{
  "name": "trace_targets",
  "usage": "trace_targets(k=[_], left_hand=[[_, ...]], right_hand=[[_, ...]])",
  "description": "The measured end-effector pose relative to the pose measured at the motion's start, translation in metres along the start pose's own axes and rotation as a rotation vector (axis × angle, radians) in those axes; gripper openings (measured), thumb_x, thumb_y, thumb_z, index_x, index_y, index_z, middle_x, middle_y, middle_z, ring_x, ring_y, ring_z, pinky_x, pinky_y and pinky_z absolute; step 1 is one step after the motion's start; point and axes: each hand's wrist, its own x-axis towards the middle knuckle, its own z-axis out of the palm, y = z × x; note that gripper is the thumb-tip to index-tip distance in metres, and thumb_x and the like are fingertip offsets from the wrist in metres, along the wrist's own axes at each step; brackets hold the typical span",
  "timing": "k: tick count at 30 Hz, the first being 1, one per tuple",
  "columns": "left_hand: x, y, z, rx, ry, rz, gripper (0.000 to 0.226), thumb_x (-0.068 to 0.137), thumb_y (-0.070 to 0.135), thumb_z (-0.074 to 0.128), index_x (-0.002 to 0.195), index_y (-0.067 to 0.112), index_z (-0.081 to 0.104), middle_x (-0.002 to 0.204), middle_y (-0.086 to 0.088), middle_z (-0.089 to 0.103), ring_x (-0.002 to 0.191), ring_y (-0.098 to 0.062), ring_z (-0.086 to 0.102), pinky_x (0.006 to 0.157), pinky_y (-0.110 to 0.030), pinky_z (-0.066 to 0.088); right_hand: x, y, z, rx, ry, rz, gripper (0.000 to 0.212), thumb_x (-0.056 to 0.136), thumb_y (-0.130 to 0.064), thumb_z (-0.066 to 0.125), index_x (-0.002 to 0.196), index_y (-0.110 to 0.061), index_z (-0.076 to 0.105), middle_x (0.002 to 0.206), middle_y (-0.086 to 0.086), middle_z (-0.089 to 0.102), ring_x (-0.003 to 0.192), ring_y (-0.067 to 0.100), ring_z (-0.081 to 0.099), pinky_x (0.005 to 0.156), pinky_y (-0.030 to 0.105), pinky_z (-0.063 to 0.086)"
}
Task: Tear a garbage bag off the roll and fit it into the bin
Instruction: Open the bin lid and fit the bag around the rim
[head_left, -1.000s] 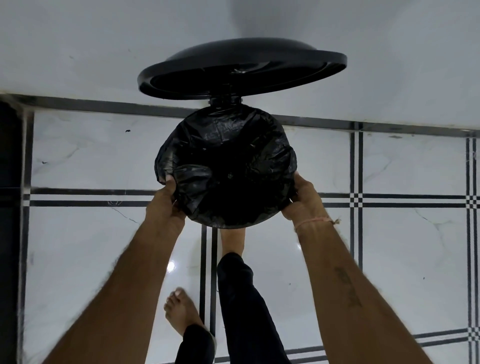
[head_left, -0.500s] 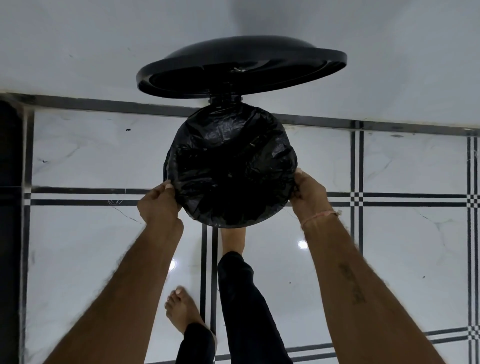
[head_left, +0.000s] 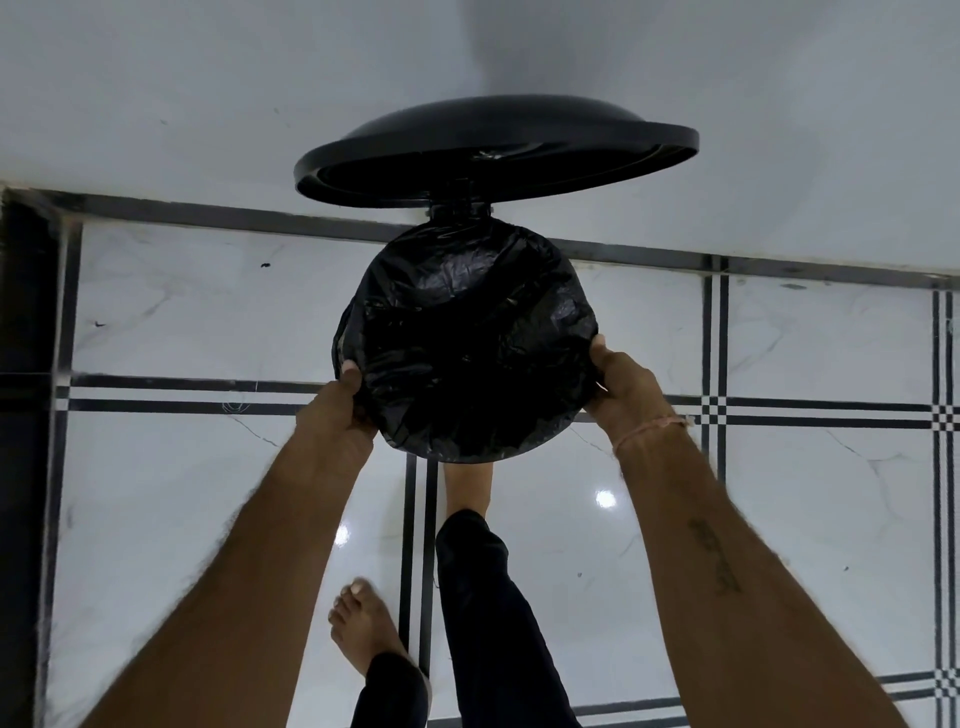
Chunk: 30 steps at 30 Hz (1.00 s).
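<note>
A round black bin stands on the floor by the wall, its mouth covered by a black garbage bag (head_left: 467, 338) folded over the rim. The bin's black lid (head_left: 493, 150) stands raised behind it on its hinge. My left hand (head_left: 337, 410) grips the bag's edge at the rim's left side, thumb on top. My right hand (head_left: 621, 384) holds the bag's edge at the right side of the rim. The bin's body is hidden below the bag. No roll is in view.
White marble floor tiles (head_left: 182, 312) with black stripe borders lie all around. A white wall (head_left: 208, 78) rises behind the bin. My left foot (head_left: 363, 629) rests on the floor; my right foot (head_left: 467, 483) reaches under the bin's front. A dark strip (head_left: 21, 415) runs along the left edge.
The loose bag bulge on the left has been pulled down tight over the rim. My left hand went back onto the rim's left side; my right hand slid slightly up the right side.
</note>
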Motion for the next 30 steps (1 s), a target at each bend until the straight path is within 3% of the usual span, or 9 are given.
trace_targets(k=[4, 7, 9, 14, 18, 20, 23, 27, 30], left_hand=[[0.003, -0.003, -0.009, 0.027, -0.029, 0.049, 0.013, 0.102, 0.012, 0.059, 0.113, 0.008, 0.065, 0.099, -0.01, 0.076, 0.088, -0.019, 0.072, 0.086, -0.035, 0.063], [-0.001, -0.008, -0.008, 0.092, 0.119, 0.237, 0.013, 0.096, 0.002, 0.065, 0.101, 0.014, 0.066, 0.094, -0.006, 0.072, 0.079, -0.018, 0.07, 0.069, -0.028, 0.064], [-0.006, -0.014, -0.004, 0.139, 0.186, 0.333, 0.007, 0.094, 0.003, 0.07, 0.098, 0.009, 0.07, 0.098, -0.011, 0.075, 0.085, -0.022, 0.072, 0.073, -0.029, 0.064], [-0.01, -0.019, -0.004, 0.221, 0.248, 0.449, 0.013, 0.091, 0.009, 0.075, 0.099, 0.0, 0.073, 0.104, -0.022, 0.076, 0.094, -0.03, 0.075, 0.091, -0.045, 0.062], [-0.012, -0.02, 0.0, 0.298, 0.249, 0.448, 0.015, 0.095, 0.02, 0.071, 0.082, 0.014, 0.072, 0.087, -0.005, 0.073, 0.087, -0.021, 0.069, 0.095, -0.043, 0.06], [-0.009, -0.02, 0.001, 0.249, 0.206, 0.325, 0.015, 0.1, 0.023, 0.065, 0.098, 0.01, 0.072, 0.088, -0.002, 0.069, 0.093, -0.019, 0.066, 0.101, -0.044, 0.056], [-0.003, -0.014, -0.002, 0.023, -0.015, -0.009, 0.034, 0.107, 0.027, 0.052, 0.132, 0.007, 0.063, 0.118, -0.009, 0.072, 0.114, -0.025, 0.066, 0.108, -0.049, 0.05], [-0.004, -0.006, -0.006, -0.045, -0.127, -0.049, 0.025, 0.108, 0.022, 0.049, 0.101, 0.008, 0.068, 0.082, -0.006, 0.081, 0.095, -0.021, 0.07, 0.095, -0.041, 0.053], [-0.005, -0.006, -0.01, 0.0, -0.113, -0.015, 0.019, 0.104, 0.021, 0.056, 0.095, 0.009, 0.068, 0.081, -0.004, 0.079, 0.083, -0.015, 0.071, 0.083, -0.031, 0.059]], right_hand=[[0.005, 0.007, -0.004, 0.005, 0.031, -0.082, 0.012, 0.098, -0.003, 0.067, 0.109, -0.007, 0.068, 0.086, 0.008, 0.069, 0.074, 0.02, 0.062, 0.066, 0.032, 0.056], [0.005, 0.014, -0.005, -0.025, 0.028, -0.21, 0.019, 0.1, 0.001, 0.059, 0.11, -0.014, 0.065, 0.082, 0.003, 0.068, 0.066, 0.014, 0.061, 0.056, 0.026, 0.049], [0.005, 0.016, -0.004, -0.058, 0.059, -0.275, 0.02, 0.1, 0.003, 0.058, 0.11, -0.008, 0.071, 0.083, 0.005, 0.071, 0.064, 0.014, 0.064, 0.053, 0.023, 0.053], [0.009, 0.024, -0.002, -0.105, 0.166, -0.4, 0.012, 0.094, -0.006, 0.07, 0.1, -0.002, 0.079, 0.098, 0.014, 0.079, 0.091, 0.027, 0.076, 0.089, 0.042, 0.065], [0.003, 0.024, -0.004, -0.162, 0.108, -0.417, 0.018, 0.094, -0.021, 0.077, 0.081, -0.009, 0.077, 0.082, 0.004, 0.077, 0.08, 0.017, 0.074, 0.083, 0.036, 0.065], [-0.002, 0.02, -0.003, -0.161, 0.034, -0.362, 0.022, 0.096, -0.024, 0.075, 0.08, -0.01, 0.075, 0.082, 0.003, 0.076, 0.081, 0.017, 0.072, 0.077, 0.03, 0.063], [-0.005, 0.013, -0.004, -0.085, -0.029, -0.169, 0.022, 0.098, -0.032, 0.074, 0.093, -0.01, 0.074, 0.102, 0.005, 0.076, 0.095, 0.02, 0.071, 0.083, 0.034, 0.062], [-0.001, 0.004, -0.003, 0.02, -0.061, 0.042, 0.034, 0.096, -0.035, 0.075, 0.114, -0.007, 0.071, 0.118, 0.009, 0.074, 0.112, 0.034, 0.068, 0.1, 0.061, 0.055], [0.002, 0.002, -0.001, 0.071, -0.016, 0.046, 0.033, 0.094, -0.024, 0.078, 0.119, -0.002, 0.073, 0.12, 0.013, 0.077, 0.111, 0.033, 0.073, 0.091, 0.052, 0.062]])
